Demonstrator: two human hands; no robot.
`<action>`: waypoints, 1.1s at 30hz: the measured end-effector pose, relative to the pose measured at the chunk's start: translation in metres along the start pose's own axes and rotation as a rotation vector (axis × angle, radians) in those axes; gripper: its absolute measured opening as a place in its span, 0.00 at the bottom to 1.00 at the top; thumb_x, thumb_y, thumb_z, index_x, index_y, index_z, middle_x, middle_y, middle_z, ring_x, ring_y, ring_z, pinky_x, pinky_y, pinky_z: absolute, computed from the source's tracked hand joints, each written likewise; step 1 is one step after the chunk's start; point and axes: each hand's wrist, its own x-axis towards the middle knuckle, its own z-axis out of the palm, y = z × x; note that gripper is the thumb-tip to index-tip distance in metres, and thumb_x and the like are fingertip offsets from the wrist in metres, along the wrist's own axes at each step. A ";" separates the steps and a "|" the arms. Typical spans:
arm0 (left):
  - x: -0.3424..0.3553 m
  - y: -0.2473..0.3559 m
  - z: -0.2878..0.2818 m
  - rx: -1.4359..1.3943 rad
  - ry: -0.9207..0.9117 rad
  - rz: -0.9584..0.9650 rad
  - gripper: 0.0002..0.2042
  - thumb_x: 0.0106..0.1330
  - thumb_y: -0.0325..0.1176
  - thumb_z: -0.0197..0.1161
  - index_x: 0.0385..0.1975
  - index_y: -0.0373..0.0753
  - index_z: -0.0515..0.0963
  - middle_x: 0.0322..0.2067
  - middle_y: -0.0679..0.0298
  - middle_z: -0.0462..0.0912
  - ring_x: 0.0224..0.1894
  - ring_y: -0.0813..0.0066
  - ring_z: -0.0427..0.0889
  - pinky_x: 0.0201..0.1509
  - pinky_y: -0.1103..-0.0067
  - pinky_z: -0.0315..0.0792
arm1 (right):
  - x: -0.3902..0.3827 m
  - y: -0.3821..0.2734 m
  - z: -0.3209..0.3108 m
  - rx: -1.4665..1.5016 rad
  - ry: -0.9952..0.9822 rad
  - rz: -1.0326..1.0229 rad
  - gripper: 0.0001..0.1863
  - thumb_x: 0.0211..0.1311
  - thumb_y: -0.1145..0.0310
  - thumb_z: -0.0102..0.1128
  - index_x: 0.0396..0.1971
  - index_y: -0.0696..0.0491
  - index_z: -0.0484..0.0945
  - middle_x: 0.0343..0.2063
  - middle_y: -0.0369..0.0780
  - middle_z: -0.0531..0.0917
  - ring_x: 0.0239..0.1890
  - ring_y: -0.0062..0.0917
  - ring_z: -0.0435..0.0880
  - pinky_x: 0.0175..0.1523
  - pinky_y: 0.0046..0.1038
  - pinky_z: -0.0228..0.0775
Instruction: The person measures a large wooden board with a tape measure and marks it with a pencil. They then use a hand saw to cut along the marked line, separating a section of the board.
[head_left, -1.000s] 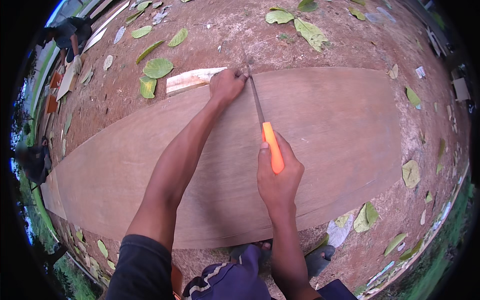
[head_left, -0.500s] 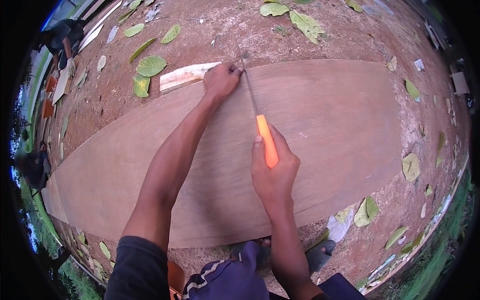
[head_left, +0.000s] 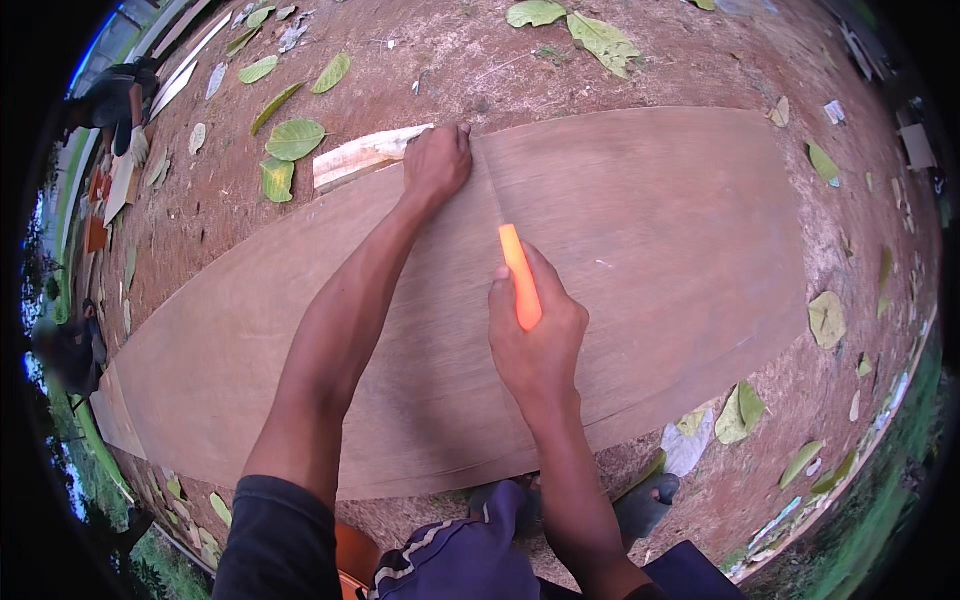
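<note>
A large sheet of brown plywood [head_left: 640, 270] stretches across in front of me. My left hand [head_left: 437, 162] is at its far edge, fingers curled over the edge and partly hidden. In my right hand [head_left: 540, 335] is a hand saw with an orange handle [head_left: 519, 280], the thumb lying along its left side. The thin saw blade [head_left: 492, 192] points away from me toward the far edge, just right of my left hand. It appears nearly edge-on and blurred, and its teeth do not show.
A pale wood strip [head_left: 365, 155] lies at the far edge, left of my left hand. Reddish ground [head_left: 400, 60] with scattered leaves [head_left: 295, 140] surrounds the sheet. Two other people are at the left, one with a gloved hand [head_left: 139, 147]. My shoe [head_left: 645, 508] is near the sheet's near edge.
The blade has become blurred and less of it shows past the far edge. My left thumb has moved from beside the blade. The whole view has shifted slightly.
</note>
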 end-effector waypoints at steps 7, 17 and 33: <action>0.000 -0.001 -0.003 0.006 -0.022 -0.001 0.23 0.81 0.46 0.49 0.41 0.31 0.83 0.41 0.33 0.84 0.47 0.35 0.83 0.56 0.50 0.73 | -0.008 -0.011 -0.019 0.014 -0.041 0.092 0.18 0.71 0.74 0.62 0.58 0.64 0.81 0.35 0.47 0.88 0.37 0.24 0.88 0.44 0.30 0.79; 0.002 0.009 0.000 0.001 0.025 0.071 0.23 0.81 0.45 0.48 0.40 0.30 0.83 0.39 0.33 0.84 0.46 0.35 0.83 0.54 0.49 0.74 | 0.066 -0.008 0.013 0.014 -0.070 0.082 0.18 0.71 0.73 0.62 0.57 0.64 0.80 0.29 0.43 0.85 0.28 0.22 0.78 0.37 0.29 0.75; 0.001 0.011 -0.003 0.003 0.018 0.063 0.24 0.81 0.46 0.48 0.38 0.29 0.83 0.38 0.34 0.84 0.44 0.33 0.83 0.53 0.48 0.73 | 0.069 -0.013 0.004 0.013 -0.133 0.125 0.17 0.72 0.72 0.60 0.57 0.62 0.81 0.28 0.43 0.85 0.28 0.20 0.81 0.37 0.30 0.76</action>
